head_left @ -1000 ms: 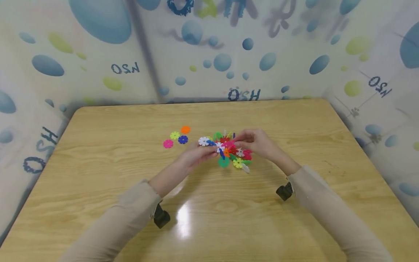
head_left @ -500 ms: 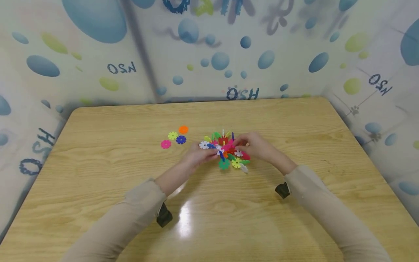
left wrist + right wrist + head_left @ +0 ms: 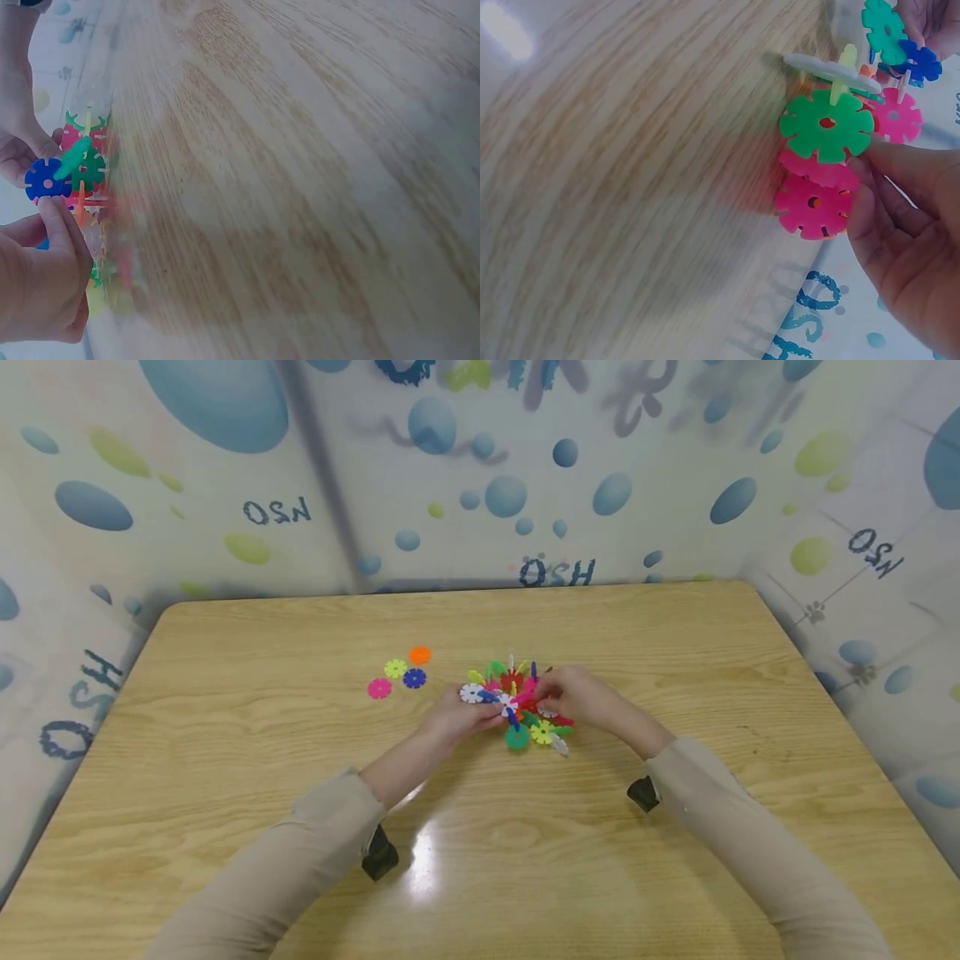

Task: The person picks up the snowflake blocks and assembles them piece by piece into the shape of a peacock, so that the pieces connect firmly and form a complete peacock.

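Note:
Between my hands is a cluster of interlocking snowflake discs [image 3: 543, 732] in many colours, joined at their notches. My left hand [image 3: 459, 716] pinches its left side, near a white disc [image 3: 472, 693] and blue ones. From the right, my right hand [image 3: 581, 697] grips the cluster's edge with thumb and fingers. In the right wrist view, the right hand [image 3: 911, 229] holds on beside a green disc [image 3: 821, 139] and pink discs [image 3: 814, 208]. The left wrist view has the left fingers [image 3: 64, 225] at a blue disc [image 3: 43, 182]. Some discs are hidden behind the fingers.
Loose on the wooden table [image 3: 262, 710], left of the cluster, lie an orange disc [image 3: 420, 656], a yellow disc [image 3: 395, 669], a blue disc [image 3: 415, 678] and a pink disc [image 3: 379, 688]. A patterned curtain [image 3: 360, 468] stands behind the table.
My right hand has come slightly lower and closer against the cluster's right side. The left hand keeps its grip, and the cluster has shifted a little. The loose discs lie as before.

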A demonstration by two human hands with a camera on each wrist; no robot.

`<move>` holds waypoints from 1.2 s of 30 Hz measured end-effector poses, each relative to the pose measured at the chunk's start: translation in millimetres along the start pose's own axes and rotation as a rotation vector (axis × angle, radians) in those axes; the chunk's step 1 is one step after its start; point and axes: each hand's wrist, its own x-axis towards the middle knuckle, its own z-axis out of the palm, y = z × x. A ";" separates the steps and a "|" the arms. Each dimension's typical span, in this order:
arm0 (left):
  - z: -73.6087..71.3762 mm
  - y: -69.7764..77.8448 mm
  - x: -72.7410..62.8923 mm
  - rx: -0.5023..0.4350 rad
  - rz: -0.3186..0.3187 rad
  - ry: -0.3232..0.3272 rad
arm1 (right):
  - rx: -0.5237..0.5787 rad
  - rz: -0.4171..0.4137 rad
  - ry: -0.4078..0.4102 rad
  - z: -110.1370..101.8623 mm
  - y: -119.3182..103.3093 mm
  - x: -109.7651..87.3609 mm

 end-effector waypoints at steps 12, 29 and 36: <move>0.8 -3.4 -3.1 0.090 -0.004 -0.029 | -0.106 -0.056 0.023 -0.1 -1.0 -3.5; -4.8 -4.0 -6.1 0.011 -0.054 -0.089 | -0.294 -0.177 0.115 1.5 -5.2 -8.5; -8.5 -5.3 -5.5 -0.016 -0.067 -0.076 | -0.297 -0.164 0.105 3.5 -3.0 -5.7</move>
